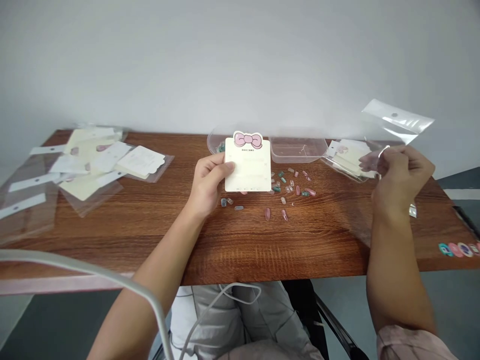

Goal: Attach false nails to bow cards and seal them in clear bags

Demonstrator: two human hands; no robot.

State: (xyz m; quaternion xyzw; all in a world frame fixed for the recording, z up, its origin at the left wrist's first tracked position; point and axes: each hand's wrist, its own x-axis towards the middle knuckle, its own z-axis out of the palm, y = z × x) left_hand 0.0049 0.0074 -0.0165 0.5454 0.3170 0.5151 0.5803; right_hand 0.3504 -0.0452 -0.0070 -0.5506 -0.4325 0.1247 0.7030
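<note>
We hold the cream bow-topped card (247, 172) upright at its left edge, the left hand (208, 180) closed with its thumb across the front. With the right hand (403, 172) we pinch a clear bag (395, 116), its holed flap above the fingers. Around and below the card, small nail-shaped pieces (267, 214) lie on the wooden table (262, 255). Behind it, to the right, sits a clear tray (299, 159). Well left of the left hand, we see overlapping bagged cards (140, 161).
</note>
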